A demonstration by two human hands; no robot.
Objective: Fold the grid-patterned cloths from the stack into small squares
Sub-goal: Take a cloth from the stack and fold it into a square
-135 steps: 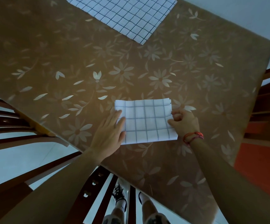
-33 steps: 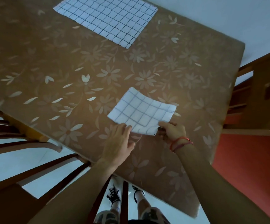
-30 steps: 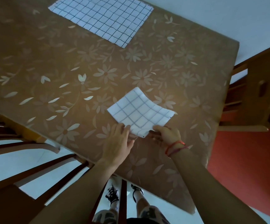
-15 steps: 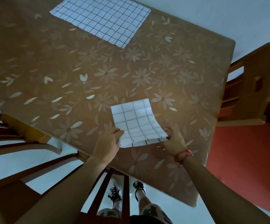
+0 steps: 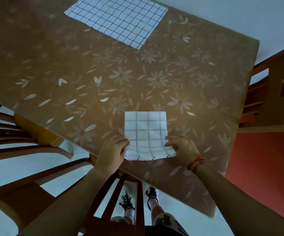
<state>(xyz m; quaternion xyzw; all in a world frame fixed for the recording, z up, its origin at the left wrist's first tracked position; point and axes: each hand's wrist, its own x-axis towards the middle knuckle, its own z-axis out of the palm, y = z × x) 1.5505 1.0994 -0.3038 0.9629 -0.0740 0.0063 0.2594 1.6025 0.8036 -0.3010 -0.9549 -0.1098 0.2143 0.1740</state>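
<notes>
Since half a second ago the folded cloth [image 5: 146,132] has swung square to the person and its far part has settled flat, where before it bowed upward between the hands. Seen from the head camera, it lies on the near part of the table [image 5: 90,68], close to the near edge, with its near edge rippled and slightly raised. Its layered edge shows along that near side. The left hand [image 5: 112,151] has its fingers curled, pinching the cloth's near left corner. The right hand [image 5: 183,147], with a red bracelet [image 5: 196,163] at the wrist, has its fingers bent and grips the near right corner, thumb on top. At the far side of the table, well apart from the hands, the stack of cloths [image 5: 119,19] lies spread flat. One wooden chair [image 5: 279,92] stands at the table's right end, and another chair [image 5: 102,198] stands below the near edge, between the forearms
</notes>
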